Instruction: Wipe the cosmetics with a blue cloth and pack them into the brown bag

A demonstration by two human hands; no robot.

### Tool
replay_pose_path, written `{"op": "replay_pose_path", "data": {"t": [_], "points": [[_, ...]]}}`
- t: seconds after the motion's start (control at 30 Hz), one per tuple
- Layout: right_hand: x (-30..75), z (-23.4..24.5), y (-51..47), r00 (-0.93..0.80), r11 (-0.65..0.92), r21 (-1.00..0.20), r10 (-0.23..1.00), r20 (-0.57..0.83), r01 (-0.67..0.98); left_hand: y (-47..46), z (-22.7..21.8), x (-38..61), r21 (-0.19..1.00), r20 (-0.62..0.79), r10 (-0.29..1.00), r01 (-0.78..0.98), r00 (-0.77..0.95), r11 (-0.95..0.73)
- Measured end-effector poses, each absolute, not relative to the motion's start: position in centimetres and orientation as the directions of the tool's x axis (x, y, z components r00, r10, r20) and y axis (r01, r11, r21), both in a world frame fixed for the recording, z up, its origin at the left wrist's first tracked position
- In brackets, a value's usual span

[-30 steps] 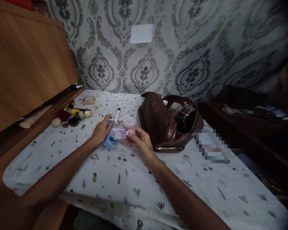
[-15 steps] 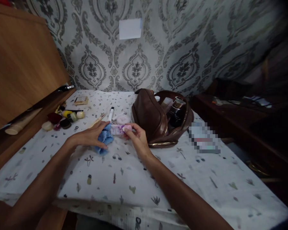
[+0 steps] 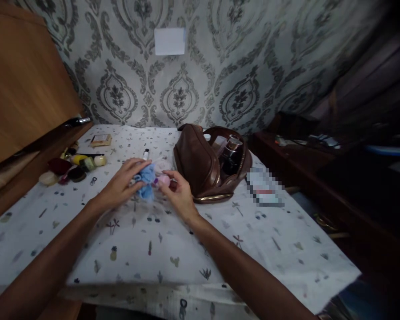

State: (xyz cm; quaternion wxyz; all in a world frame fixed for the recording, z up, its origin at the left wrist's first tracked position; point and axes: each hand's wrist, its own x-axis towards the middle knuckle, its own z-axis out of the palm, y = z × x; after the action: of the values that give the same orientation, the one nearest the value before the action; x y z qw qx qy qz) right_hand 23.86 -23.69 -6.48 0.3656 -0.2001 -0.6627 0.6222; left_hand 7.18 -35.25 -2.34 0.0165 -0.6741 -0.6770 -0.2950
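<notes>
Pinched by the right hand (image 3: 180, 195), pink tube (image 3: 165, 181) left of the bag (image 3: 198, 155), left hand (image 3: 122, 182) curled over blue cloth (image 3: 146, 176), forearms (image 3: 231, 255) angled inward, printed sheet (image 3: 136, 262) under the bag, patterned wall (image 3: 180, 93) behind.

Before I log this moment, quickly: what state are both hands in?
Left hand: closed on the blue cloth.
Right hand: closed, holding the pink tube at one end.

Pink tube (image 3: 165, 180): near 8 o'clock from the view's centre, its purple marks were too blurred to read.
White wall sheet (image 3: 170, 41): between 11 and 12, nothing was legible.
Pixelated item (image 3: 265, 186): near 4 o'clock, unreadable.
</notes>
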Motion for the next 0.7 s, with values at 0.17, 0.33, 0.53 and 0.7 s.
{"op": "replay_pose_path", "data": {"t": [0.17, 0.33, 0.53, 0.7], "points": [[24.2, -6.5, -24.4, -0.638, 0.425, -0.887, 0.636, 0.434, -0.179, -34.5, -4.8, 8.1, 0.343, 0.416, 0.909, 0.923, 0.016, -0.173], [24.3, -6.5, -23.9, -0.639, 0.423, -0.885, 0.631, 0.441, -0.193, -33.9, -5.5, 6.4, 0.404, 0.411, 0.911, 0.902, -0.032, -0.151], [24.5, -6.4, -23.5, -0.589, 0.405, -0.888, 0.672, 0.450, -0.217, -34.2, -5.0, 5.4, 0.459, 0.292, 0.950, 0.887, -0.108, -0.041], [24.0, -6.7, -23.4, -0.600, 0.236, -0.932, 0.715, 0.359, -0.276, -34.5, -5.4, 5.4, 0.313, 0.378, 0.917, 0.950, -0.126, 0.001]]}}
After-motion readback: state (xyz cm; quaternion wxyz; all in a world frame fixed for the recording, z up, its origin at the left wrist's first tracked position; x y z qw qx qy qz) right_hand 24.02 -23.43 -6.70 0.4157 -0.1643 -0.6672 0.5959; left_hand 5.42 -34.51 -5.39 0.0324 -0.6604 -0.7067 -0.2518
